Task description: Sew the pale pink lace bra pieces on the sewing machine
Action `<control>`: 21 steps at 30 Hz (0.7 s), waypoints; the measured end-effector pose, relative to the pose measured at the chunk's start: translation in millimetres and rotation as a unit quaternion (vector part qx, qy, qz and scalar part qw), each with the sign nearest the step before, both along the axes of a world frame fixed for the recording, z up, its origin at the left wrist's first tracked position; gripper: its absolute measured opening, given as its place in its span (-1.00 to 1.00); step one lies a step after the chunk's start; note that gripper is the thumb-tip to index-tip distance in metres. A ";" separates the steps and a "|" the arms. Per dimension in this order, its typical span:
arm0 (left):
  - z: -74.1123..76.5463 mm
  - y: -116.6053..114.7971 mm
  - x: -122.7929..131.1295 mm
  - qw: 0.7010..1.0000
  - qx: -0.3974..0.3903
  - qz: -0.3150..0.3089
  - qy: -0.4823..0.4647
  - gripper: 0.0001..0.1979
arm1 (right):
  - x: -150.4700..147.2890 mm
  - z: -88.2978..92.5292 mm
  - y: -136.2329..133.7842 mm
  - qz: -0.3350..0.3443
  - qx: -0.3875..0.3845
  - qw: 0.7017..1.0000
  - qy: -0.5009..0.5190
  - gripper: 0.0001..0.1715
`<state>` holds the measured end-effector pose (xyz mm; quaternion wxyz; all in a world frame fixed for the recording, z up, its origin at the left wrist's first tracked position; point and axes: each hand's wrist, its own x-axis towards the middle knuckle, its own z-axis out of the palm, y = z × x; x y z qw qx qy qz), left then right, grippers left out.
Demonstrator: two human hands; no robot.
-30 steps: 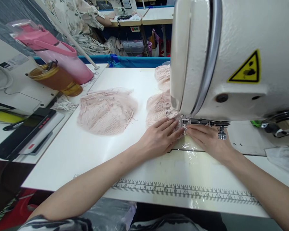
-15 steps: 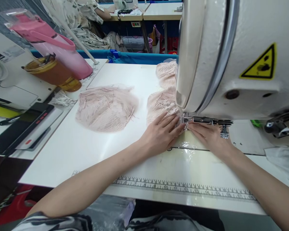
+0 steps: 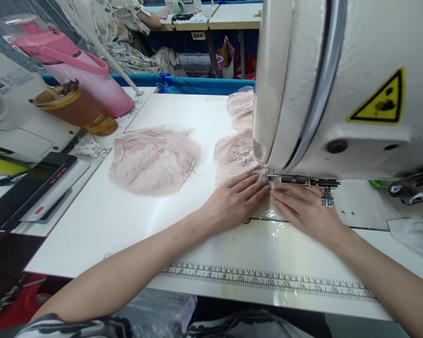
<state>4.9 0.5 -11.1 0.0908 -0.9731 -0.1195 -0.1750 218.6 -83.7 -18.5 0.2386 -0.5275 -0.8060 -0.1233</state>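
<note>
Pale pink lace fabric [image 3: 238, 157] lies left of the sewing machine [image 3: 303, 94], its near edge running to the presser foot [image 3: 272, 180]. My left hand [image 3: 232, 203] rests flat on this edge, fingers stretched out side by side, tips close to the foot. On the other side, my right hand [image 3: 305, 206] has its thumb and finger tips brought together at a narrow strip of lace just before the foot. The needle and the lace under the fingers are mostly hidden. Another piece of pink lace [image 3: 155, 162], with loose threads, lies apart on the left.
A printed ruler [image 3: 268, 281] runs along the white table's front. At the left stand a pink bottle [image 3: 81, 70] and a brown cup [image 3: 74, 105], beside a black device [image 3: 31, 188]. Clear plastic [image 3: 414, 239] lies at the right. Another person's arm [image 3: 150, 19] shows behind.
My right hand has shifted slightly left and nearer to me, its fingertips now closer to my left hand's. The left hand has moved slightly left. The view has shifted a little.
</note>
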 end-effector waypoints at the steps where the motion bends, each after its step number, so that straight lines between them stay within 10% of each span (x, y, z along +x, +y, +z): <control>1: 0.0 0.3 -0.1 1.000 0.000 0.000 0.000 -0.64 | -0.5 0.1 -0.1 0.001 -0.007 1.000 0.001 -0.81; 21: 4.4 -0.6 2.9 0.999 -0.025 0.036 -0.026 -0.67 | -7.9 0.8 -2.2 -0.029 -0.064 0.997 0.038 -0.70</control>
